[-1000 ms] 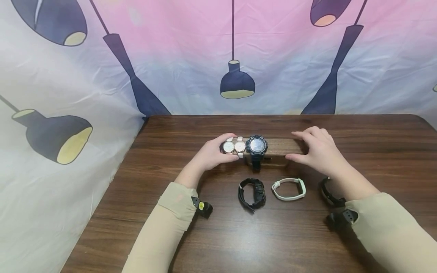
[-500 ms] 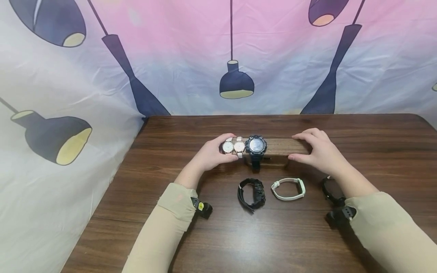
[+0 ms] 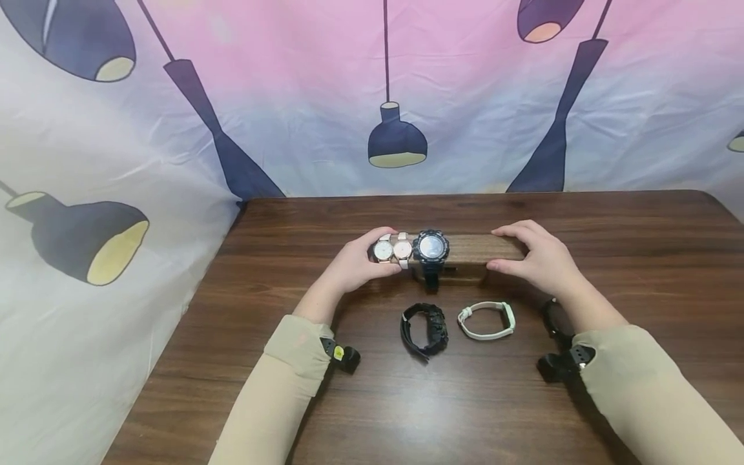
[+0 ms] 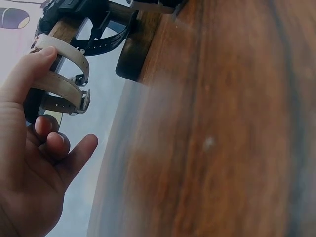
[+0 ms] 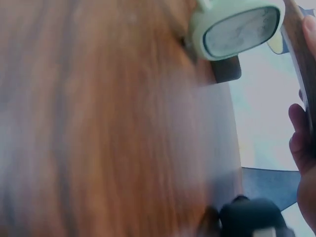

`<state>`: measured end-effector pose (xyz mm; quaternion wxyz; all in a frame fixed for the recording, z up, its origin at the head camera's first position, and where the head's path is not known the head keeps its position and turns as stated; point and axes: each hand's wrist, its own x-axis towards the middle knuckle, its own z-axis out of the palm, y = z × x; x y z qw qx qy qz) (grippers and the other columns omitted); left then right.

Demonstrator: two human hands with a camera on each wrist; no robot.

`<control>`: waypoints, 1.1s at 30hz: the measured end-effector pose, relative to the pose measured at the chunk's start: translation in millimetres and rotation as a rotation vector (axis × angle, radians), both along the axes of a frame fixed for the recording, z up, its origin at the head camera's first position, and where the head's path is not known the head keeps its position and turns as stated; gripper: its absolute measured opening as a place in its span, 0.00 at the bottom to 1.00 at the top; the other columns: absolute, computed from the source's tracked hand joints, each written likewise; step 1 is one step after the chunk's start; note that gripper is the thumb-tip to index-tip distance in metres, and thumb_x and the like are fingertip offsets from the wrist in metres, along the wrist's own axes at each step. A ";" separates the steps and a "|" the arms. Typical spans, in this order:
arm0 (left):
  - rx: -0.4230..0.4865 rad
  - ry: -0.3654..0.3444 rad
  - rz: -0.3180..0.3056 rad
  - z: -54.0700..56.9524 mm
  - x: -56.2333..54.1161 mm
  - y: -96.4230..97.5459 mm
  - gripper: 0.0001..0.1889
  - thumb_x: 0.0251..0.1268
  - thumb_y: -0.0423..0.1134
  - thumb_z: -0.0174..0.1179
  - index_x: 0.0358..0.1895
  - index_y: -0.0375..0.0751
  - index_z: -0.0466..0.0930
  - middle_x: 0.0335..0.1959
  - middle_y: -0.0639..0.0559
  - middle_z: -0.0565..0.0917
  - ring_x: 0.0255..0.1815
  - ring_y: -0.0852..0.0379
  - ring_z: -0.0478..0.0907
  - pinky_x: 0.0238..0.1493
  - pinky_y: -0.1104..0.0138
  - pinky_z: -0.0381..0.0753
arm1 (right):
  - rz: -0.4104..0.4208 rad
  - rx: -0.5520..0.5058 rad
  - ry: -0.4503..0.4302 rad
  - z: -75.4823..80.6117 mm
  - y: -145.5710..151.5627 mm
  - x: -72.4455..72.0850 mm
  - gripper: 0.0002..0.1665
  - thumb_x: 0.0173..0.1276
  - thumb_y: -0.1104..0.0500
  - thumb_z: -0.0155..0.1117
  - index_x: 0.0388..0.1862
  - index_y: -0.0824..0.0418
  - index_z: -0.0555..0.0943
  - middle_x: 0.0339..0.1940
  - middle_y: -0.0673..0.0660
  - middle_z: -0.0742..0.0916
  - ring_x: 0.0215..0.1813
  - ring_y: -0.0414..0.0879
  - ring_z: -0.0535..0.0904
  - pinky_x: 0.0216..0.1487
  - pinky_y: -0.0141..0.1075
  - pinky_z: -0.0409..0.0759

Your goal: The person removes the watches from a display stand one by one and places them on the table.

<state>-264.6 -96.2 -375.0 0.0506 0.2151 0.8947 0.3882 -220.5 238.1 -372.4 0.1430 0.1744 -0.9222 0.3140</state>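
Observation:
Both hands hold a wooden watch stand (image 3: 476, 248), raised on a base, near the back of the table. My left hand (image 3: 352, 263) grips its left end; in the left wrist view the thumb (image 4: 42, 61) lies on a white watch strap. My right hand (image 3: 542, 259) pinches the bare right end between thumb and fingers. Two small white-strapped watches (image 3: 402, 250) sit side by side at the left of the bar. Beside them is a chunky black digital watch (image 3: 431, 246), its strap hanging down in front.
On the table (image 3: 407, 413) before the stand lie a looped black watch (image 3: 437, 329) and a pale green fitness band (image 3: 485, 336). Another dark watch (image 3: 549, 321) is partly hidden by the right forearm. A printed cloth (image 3: 320, 129) hangs behind the table.
The right forearm has swung slightly left while the hand stays at the stand's right end. The whole head view has shifted a little; the watches keep their places.

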 end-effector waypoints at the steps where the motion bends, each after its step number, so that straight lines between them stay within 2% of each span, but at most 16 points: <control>1: 0.004 -0.005 0.003 -0.3 0.3 -0.5 0.32 0.49 0.52 0.69 0.61 0.59 0.69 0.52 0.50 0.77 0.47 0.53 0.73 0.47 0.58 0.72 | -0.001 -0.003 0.004 -1.1 -0.2 -0.8 0.33 0.48 0.48 0.77 0.52 0.58 0.79 0.51 0.57 0.78 0.55 0.54 0.71 0.53 0.53 0.65; 17: 0.046 -0.028 0.013 -2.7 1.9 -1.4 0.33 0.48 0.52 0.70 0.61 0.59 0.69 0.50 0.50 0.77 0.46 0.52 0.73 0.47 0.58 0.72 | -0.019 -0.032 -0.009 -5.5 0.6 -4.4 0.34 0.46 0.47 0.78 0.52 0.56 0.80 0.50 0.56 0.79 0.55 0.54 0.72 0.54 0.52 0.65; 24: 0.045 -0.042 0.026 -4.5 1.6 -2.1 0.34 0.48 0.52 0.70 0.62 0.60 0.69 0.52 0.50 0.76 0.48 0.52 0.73 0.48 0.57 0.71 | 0.003 -0.066 0.032 -9.5 0.1 -5.7 0.32 0.46 0.50 0.78 0.51 0.56 0.81 0.45 0.55 0.79 0.51 0.51 0.73 0.52 0.49 0.66; 33: 0.027 -0.024 0.017 -1.0 0.9 0.7 0.33 0.48 0.53 0.70 0.61 0.60 0.69 0.51 0.50 0.76 0.47 0.52 0.72 0.47 0.57 0.72 | -0.011 -0.060 0.015 -4.7 1.7 -2.9 0.32 0.46 0.49 0.78 0.52 0.56 0.81 0.45 0.54 0.78 0.49 0.51 0.72 0.51 0.49 0.66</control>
